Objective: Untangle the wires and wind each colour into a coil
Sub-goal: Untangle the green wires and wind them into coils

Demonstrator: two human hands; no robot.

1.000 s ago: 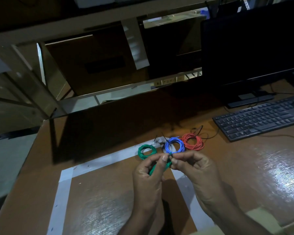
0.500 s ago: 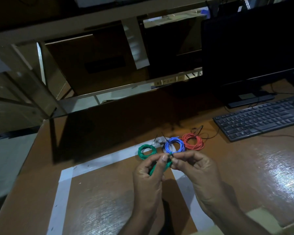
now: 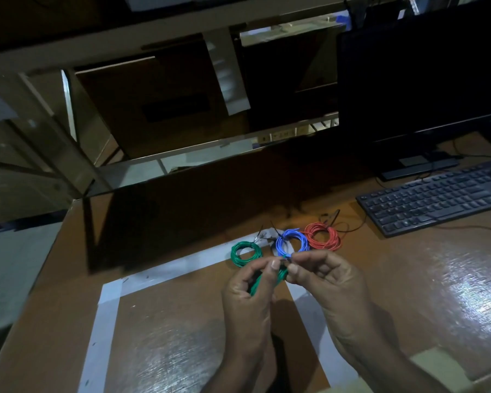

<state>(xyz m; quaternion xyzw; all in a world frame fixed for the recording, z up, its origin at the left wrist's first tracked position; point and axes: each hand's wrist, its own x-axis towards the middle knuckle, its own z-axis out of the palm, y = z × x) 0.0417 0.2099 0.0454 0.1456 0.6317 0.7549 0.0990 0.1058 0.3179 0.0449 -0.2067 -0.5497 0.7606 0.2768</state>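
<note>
Over the last second almost nothing had moved: both hands stayed at the lower centre of the frame, held just above the wooden table (image 3: pixel 408 279), in the same pose as in the earlier views. The left hand (image 3: pixel 248 290) kept its fingers curled round a small bundle of green wire (image 3: pixel 270 277), thumb tip up against it, while the right hand (image 3: pixel 329 275) pinched with thumb and forefinger at the bundle's upper end, where something small and dark showed between the two hands. That stillness suggested fine work at one spot, probably fastening or tucking an end, rather than winding. Behind the hands, toward the centre of the frame, three finished coils lay in a row: a green coil (image 3: pixel 245 253) on the white tape outline (image 3: pixel 108 307), a blue coil (image 3: pixel 291 241) just to its right, and a red coil (image 3: pixel 323 236) touching the blue one. Judged from that, the task looked close to done, with this second green bundle the last piece in hand. The dark bit at the pinch was too small to identify; it could have been a tie or a bare wire end. Most of the held wire was hidden inside the left palm, so its coil shape could not be told. A keyboard (image 3: pixel 437 199) and a monitor (image 3: pixel 423 80) ran off the right edge.
</note>
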